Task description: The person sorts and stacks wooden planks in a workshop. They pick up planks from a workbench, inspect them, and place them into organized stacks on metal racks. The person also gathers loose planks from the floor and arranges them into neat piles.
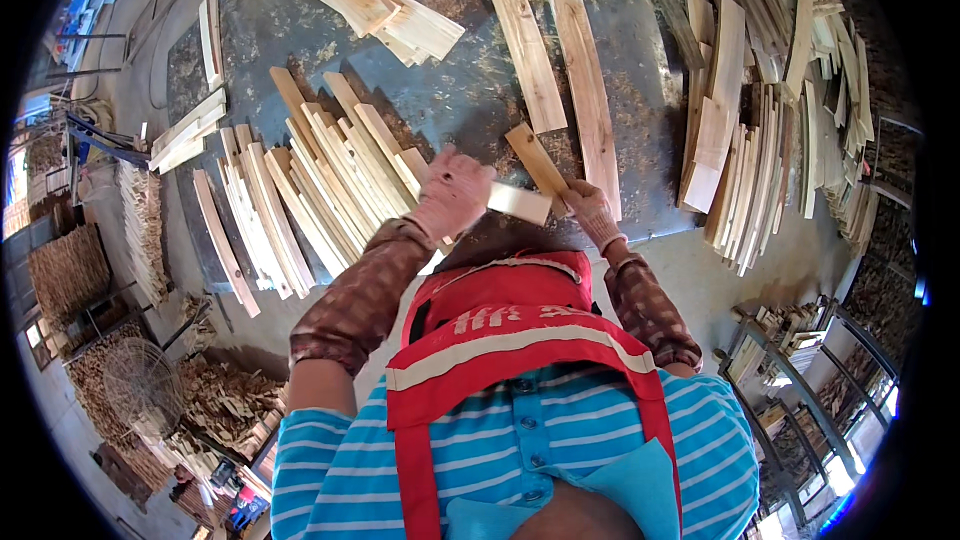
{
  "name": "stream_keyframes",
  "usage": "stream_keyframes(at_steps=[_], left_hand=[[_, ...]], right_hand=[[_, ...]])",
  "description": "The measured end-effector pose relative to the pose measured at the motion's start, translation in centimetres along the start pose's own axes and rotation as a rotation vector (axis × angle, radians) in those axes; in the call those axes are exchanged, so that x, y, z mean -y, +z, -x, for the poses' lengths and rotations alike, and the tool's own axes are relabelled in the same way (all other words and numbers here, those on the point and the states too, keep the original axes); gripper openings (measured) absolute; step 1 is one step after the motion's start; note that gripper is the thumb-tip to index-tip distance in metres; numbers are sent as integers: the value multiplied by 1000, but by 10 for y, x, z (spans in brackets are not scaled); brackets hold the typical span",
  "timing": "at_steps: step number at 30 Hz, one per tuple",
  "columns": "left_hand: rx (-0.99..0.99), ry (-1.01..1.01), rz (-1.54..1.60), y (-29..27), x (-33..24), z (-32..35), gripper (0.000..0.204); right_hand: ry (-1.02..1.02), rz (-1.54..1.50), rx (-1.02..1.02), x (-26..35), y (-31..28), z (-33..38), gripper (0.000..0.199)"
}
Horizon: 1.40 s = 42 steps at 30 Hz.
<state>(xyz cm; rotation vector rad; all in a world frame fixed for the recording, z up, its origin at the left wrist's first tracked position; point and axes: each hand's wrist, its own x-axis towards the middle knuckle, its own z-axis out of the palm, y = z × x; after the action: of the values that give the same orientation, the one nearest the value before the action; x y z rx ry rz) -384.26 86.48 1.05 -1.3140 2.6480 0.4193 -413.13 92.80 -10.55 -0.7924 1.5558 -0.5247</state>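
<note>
Both my hands wear pale pinkish work gloves, with brown patterned sleeves over the forearms. My left hand point(452, 195) is closed at the near edge of the table. A short pale wooden slat point(519, 204) juts out from it to the right; the fingers beneath are partly hidden. My right hand point(593, 212) grips a darker, browner wooden slat point(536, 160), which slants up and to the left. The pale slat's right end lies close beside this brown one. Just left of my left hand, a row of wooden slats point(335, 175) stands on edge, packed side by side.
On the dark, stained table point(455, 90) lie two longer boards point(588, 90) ahead and a loose pile of boards point(365, 0) farther off. Stacked slats point(745, 180) line the right side. A metal rack point(800, 390) stands at lower right, a fan point(143, 387) at lower left.
</note>
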Motion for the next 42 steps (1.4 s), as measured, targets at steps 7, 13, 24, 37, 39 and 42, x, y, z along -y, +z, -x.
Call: stream_keyframes(at_steps=[7,13,24,37,39,42], left_hand=[[-320,-742,1493,-22,89,77,50],[-506,-827,2084,-8,72,109,47],[-724,-561,2687,11,109,106,54],[-858,-843,2250,-9,161,56,93],[-869,-904,2249,-13,161,51,89],[-860,-1085,2217,-4,167,45,89]], right_hand=[[-587,816,3,86,90,42,43],[-591,677,287,81,188,16,40],[-248,278,89,153,164,36,30],[-990,1347,-383,455,224,-132,15],[-1192,1368,-367,446,233,-160,18],[-1147,1475,-247,420,238,-174,29]])
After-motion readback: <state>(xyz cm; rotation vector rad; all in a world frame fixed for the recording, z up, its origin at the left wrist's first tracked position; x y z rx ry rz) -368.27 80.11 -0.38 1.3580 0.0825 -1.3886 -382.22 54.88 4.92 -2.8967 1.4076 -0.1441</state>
